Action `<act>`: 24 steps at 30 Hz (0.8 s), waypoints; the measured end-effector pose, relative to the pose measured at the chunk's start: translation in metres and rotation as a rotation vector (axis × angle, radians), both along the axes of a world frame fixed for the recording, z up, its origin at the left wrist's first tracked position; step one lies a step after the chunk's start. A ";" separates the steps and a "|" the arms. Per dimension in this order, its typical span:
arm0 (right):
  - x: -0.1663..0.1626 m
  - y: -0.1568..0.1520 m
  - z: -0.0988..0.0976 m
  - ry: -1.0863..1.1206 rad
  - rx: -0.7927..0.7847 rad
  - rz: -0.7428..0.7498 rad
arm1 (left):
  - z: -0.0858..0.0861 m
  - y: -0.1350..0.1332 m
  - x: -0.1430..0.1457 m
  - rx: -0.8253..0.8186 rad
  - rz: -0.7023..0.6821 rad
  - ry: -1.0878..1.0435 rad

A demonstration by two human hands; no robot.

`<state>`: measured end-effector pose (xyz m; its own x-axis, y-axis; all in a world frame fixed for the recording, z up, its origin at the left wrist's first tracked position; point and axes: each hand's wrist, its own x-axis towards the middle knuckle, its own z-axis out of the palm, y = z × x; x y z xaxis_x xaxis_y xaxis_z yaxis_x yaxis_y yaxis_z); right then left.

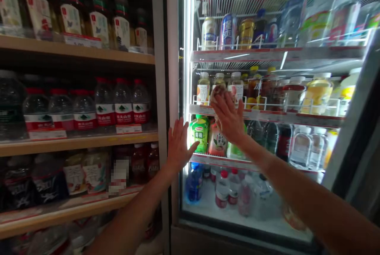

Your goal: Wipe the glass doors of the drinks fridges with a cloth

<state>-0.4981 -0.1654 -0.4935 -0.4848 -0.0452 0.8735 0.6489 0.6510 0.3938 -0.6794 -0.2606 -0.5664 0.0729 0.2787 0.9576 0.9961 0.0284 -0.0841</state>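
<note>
A person's right hand (230, 119) holds a crumpled brownish cloth (219, 91) against the lit glass door (252, 217) of a drinks cooler; its fingers are laid out nearly straight over the cloth, which pokes out at the hand's eleven o'clock. At its eight o'clock, the left hand (179, 146) is spread at the door's edge, its fingers released and holding nothing.

Behind the glass, a bright green pouch with a white cap (198, 135) shows at the left hand's two o'clock, and a blue plastic bottle (194, 183) at its five. A gold metal can (246, 30) stands on the top rack, at the right hand's twelve to one o'clock. Clear red-capped plastic bottles (121, 104) line a wooden shelf (89, 142) at the left hand's ten o'clock.
</note>
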 end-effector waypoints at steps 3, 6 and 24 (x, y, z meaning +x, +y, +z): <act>0.017 0.005 -0.001 -0.221 0.099 0.060 | 0.012 0.007 0.011 -0.005 -0.033 0.001; 0.037 0.010 0.006 0.014 0.063 -0.026 | 0.029 0.019 0.027 0.013 -0.075 0.032; 0.180 0.059 0.022 0.421 0.040 -0.296 | 0.084 0.053 0.058 -0.022 -0.077 -0.092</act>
<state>-0.3177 -0.1063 -0.4710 -0.0881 0.0037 0.9961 0.9109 0.4050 0.0791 -0.6213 -0.2072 -0.4824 0.0066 0.2969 0.9549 0.9988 -0.0491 0.0084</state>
